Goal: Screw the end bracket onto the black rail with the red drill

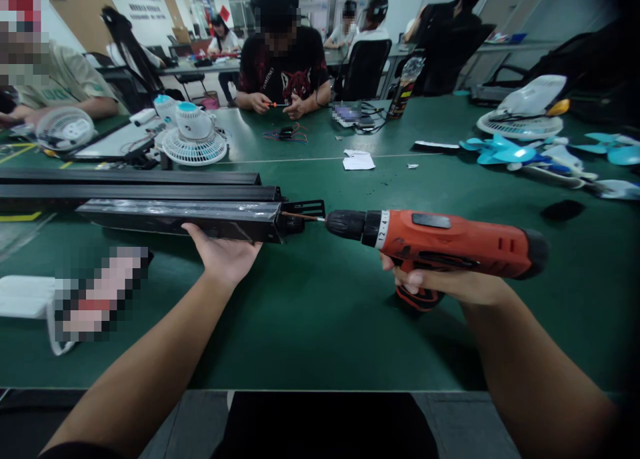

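My left hand is wrapped round the near side and underside of a long black rectangular bar, close to its right end. The handle of a red cordless drill is in my right hand. The drill lies level and points left, its long thin bit reaching the bar's end beside a black slotted bracket. Whether the tip touches a screw is too small to tell. Two more black bars lie just behind the held one.
The green table bears white fan parts at back left and blue fan blades at right. A white paper scrap lies ahead. Opposite, a person holds a small orange tool. A blurred pink object lies left.
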Action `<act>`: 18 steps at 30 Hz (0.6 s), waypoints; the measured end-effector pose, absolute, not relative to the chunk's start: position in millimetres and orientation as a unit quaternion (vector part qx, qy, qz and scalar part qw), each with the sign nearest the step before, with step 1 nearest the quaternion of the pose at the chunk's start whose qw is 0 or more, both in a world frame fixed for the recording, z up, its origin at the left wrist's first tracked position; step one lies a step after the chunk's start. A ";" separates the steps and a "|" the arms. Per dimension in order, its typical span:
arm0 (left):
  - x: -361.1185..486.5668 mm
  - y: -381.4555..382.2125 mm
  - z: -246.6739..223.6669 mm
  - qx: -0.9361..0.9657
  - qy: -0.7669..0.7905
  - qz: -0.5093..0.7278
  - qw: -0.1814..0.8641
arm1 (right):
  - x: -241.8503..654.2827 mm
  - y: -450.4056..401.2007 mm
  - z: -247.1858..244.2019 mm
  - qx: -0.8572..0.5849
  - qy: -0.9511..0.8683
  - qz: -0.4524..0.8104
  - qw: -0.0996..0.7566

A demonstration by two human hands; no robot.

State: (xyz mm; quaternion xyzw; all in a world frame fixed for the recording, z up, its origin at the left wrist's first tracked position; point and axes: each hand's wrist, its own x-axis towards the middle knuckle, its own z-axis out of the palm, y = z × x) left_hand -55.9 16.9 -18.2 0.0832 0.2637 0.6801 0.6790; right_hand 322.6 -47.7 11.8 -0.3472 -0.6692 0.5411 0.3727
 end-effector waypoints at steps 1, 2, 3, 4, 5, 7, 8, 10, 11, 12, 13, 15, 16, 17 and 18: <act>-55.3 16.6 -17.1 0.083 0.269 0.681 0.676 | 322.5 -47.8 12.0 -0.348 -0.669 0.543 0.371; -54.7 16.2 -16.0 0.083 0.274 0.681 0.674 | 322.3 -47.9 12.3 -0.347 -0.669 0.543 0.370; -54.3 15.9 -15.2 0.084 0.279 0.680 0.673 | 322.1 -47.9 12.6 -0.347 -0.669 0.543 0.370; -54.1 15.5 -14.6 0.086 0.281 0.680 0.672 | 321.9 -48.0 12.9 -0.347 -0.668 0.543 0.372; -54.0 15.3 -14.4 0.088 0.281 0.679 0.673 | 321.9 -47.9 13.0 -0.348 -0.667 0.543 0.372; -54.5 15.2 -15.1 0.087 0.277 0.678 0.676 | 322.4 -47.7 12.5 -0.349 -0.662 0.549 0.372; -55.0 15.4 -15.9 0.085 0.274 0.678 0.677 | 323.0 -47.6 11.8 -0.349 -0.659 0.554 0.371; -55.8 16.1 -17.7 0.083 0.268 0.678 0.680 | 324.4 -47.1 9.8 -0.350 -0.655 0.559 0.369; -56.2 16.5 -18.5 0.084 0.266 0.678 0.680 | 325.0 -46.9 8.7 -0.350 -0.655 0.559 0.368; -56.4 16.9 -19.2 0.085 0.265 0.678 0.680 | 325.4 -46.7 7.7 -0.351 -0.656 0.558 0.368; -56.5 17.2 -19.6 0.087 0.265 0.678 0.680 | 325.7 -46.6 6.8 -0.350 -0.657 0.555 0.370; -56.7 17.5 -19.8 0.088 0.269 0.679 0.677 | 325.6 -46.6 5.7 -0.350 -0.658 0.549 0.379; -56.9 17.6 -19.9 0.088 0.270 0.679 0.677 | 325.3 -46.7 5.4 -0.348 -0.658 0.547 0.383; -57.2 17.7 -20.0 0.087 0.269 0.678 0.678 | 325.1 -46.7 5.3 -0.347 -0.657 0.546 0.387; -57.6 17.8 -20.2 0.084 0.267 0.677 0.681 | 324.8 -46.8 5.3 -0.347 -0.657 0.545 0.388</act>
